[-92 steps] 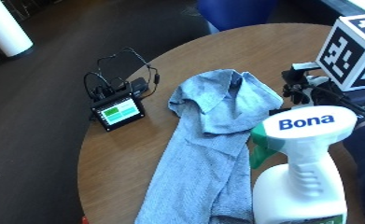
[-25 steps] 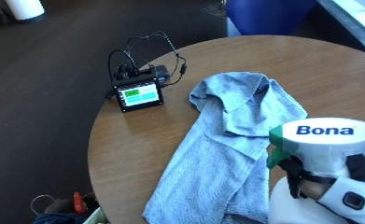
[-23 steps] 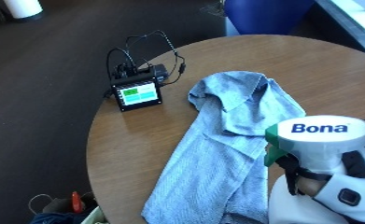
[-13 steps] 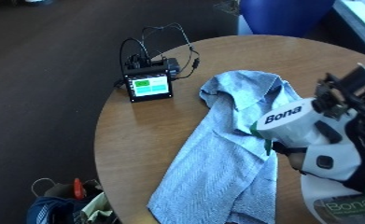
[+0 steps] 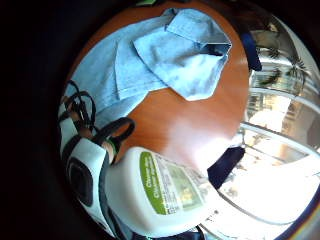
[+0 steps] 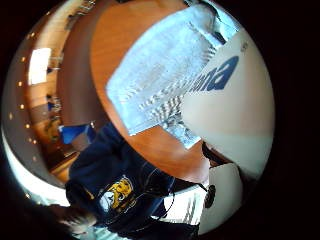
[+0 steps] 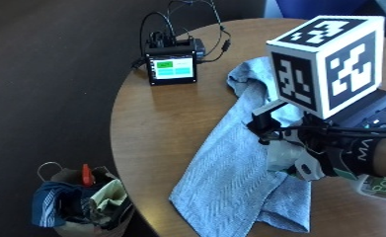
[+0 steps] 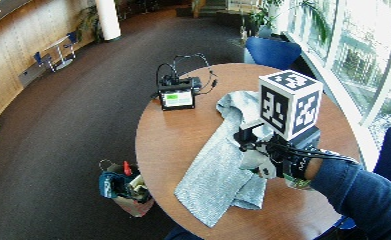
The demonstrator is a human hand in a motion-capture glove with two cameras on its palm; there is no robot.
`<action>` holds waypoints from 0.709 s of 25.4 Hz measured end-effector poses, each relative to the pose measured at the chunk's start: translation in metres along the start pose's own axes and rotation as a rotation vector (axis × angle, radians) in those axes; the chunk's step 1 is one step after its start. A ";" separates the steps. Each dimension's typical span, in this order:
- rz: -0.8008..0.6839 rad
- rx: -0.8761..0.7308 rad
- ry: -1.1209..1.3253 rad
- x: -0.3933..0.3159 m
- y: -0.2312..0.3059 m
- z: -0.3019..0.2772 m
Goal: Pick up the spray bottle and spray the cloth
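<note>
Gloved right hand (image 7: 340, 155) gripping the white Bona spray bottle (image 5: 160, 192) above the near right part of the round table (image 7: 160, 123), its head aimed left at the grey cloth (image 7: 235, 168), which stretches near-left to far-right directly beneath and beside the nozzle.

The long pale blue-grey woven cloth (image 7: 235, 170) looks matt and ribbed (a herringbone weave). It lies on a round, smooth brown wooden table (image 7: 160, 128) with a soft sheen. The white plastic spray bottle (image 5: 160, 197) looks smooth and glossy.
</note>
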State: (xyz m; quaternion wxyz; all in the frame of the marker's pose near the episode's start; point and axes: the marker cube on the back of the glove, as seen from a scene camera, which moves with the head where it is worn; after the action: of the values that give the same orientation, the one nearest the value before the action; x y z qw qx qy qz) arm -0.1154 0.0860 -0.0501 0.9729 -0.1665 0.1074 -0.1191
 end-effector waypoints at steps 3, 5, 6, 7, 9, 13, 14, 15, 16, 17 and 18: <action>0.012 -0.048 0.112 0.000 -0.004 0.000; 0.021 -0.063 0.163 0.001 -0.005 -0.001; 0.024 -0.068 0.189 0.002 -0.005 -0.002; 0.025 -0.072 0.221 0.002 -0.005 -0.003; 0.023 -0.079 0.306 0.001 -0.006 -0.004; 0.009 -0.103 0.514 0.001 -0.008 -0.005; 0.006 -0.117 0.550 0.002 -0.008 -0.005; 0.003 -0.132 0.577 0.002 -0.009 -0.005; 0.000 -0.147 0.595 0.002 -0.009 -0.006; -0.004 -0.158 0.607 0.002 -0.009 -0.006; -0.010 -0.163 0.611 0.002 -0.009 -0.007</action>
State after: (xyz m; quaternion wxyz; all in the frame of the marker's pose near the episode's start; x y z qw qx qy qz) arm -0.1171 0.0756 -0.0537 0.8784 -0.2011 0.4033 -0.1592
